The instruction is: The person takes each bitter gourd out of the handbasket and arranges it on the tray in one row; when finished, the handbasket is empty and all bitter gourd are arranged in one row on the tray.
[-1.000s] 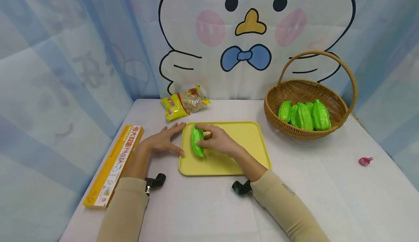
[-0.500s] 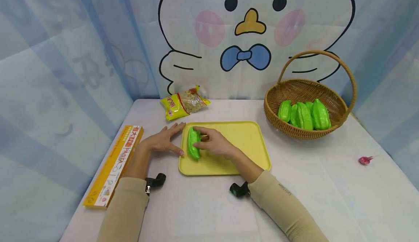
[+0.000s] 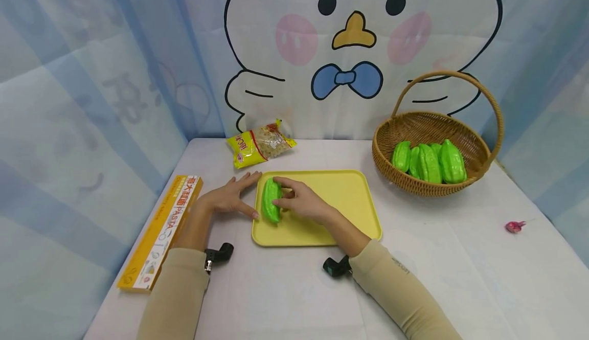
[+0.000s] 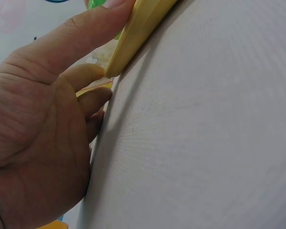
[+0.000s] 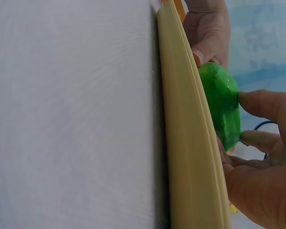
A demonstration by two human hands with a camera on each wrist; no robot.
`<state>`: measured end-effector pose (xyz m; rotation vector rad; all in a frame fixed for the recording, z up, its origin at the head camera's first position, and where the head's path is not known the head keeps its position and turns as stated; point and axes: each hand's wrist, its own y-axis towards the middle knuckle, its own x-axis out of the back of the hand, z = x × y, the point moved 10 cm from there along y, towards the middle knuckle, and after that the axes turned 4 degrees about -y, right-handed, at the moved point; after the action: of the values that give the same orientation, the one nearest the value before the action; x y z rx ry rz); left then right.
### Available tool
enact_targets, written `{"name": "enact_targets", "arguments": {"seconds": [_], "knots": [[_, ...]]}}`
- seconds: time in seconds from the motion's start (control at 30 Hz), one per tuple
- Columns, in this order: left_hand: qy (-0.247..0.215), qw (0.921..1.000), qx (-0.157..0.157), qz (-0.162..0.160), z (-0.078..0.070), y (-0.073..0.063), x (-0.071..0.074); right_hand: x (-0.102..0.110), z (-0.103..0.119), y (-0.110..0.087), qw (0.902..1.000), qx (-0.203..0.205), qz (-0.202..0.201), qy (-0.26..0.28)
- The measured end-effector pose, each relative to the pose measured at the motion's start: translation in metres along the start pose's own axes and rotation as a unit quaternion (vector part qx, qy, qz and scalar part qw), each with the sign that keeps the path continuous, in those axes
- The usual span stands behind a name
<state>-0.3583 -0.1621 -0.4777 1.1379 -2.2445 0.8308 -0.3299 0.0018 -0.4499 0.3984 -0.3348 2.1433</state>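
A bright green, ridged star fruit (image 3: 271,201) lies lengthwise near the left side of the yellow tray (image 3: 340,197). My right hand (image 3: 306,199) holds it from the right, thumb toward its near end and a finger at its far end. In the right wrist view the star fruit (image 5: 221,102) shows behind the tray's rim (image 5: 193,124), with fingertips against its side. My left hand (image 3: 227,197) rests at the tray's left edge, fingers spread and straight. Its thumb (image 4: 86,36) touches the rim in the left wrist view.
A wicker basket (image 3: 388,174) with several green star fruits (image 3: 430,163) stands at the back right. Behind the tray lies a yellow snack bag (image 3: 262,144). A pasta box (image 3: 161,232) lies left, beside my left forearm. A small red-purple bulb (image 3: 514,226) sits far right.
My right hand has shifted the star fruit slightly left on the tray, toward its left rim, mostly in the first half second. My left hand has stayed in place.
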Motion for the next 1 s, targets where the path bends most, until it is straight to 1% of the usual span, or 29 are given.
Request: {"name": "enact_targets", "arguments": {"seconds": [0.17, 0.47, 0.87, 1.0], "knots": [[0.005, 1.0, 0.0, 0.0, 0.0, 0.0, 0.0, 0.0, 0.001, -0.001, 1.0, -0.001, -0.001, -0.005], [0.002, 1.0, 0.0, 0.001, -0.001, 0.0, 0.0, -0.001, 0.004, -0.001, 0.9999, 0.008, 0.007, -0.003], [0.001, 1.0, 0.009, 0.001, 0.002, 0.0, -0.001, 0.004, 0.005, -0.004, 0.9996, -0.001, -0.008, -0.028], [0.003, 1.0, 0.006, 0.002, 0.001, -0.001, -0.001, 0.009, 0.011, -0.007, 0.9993, 0.007, -0.013, -0.035]]}}
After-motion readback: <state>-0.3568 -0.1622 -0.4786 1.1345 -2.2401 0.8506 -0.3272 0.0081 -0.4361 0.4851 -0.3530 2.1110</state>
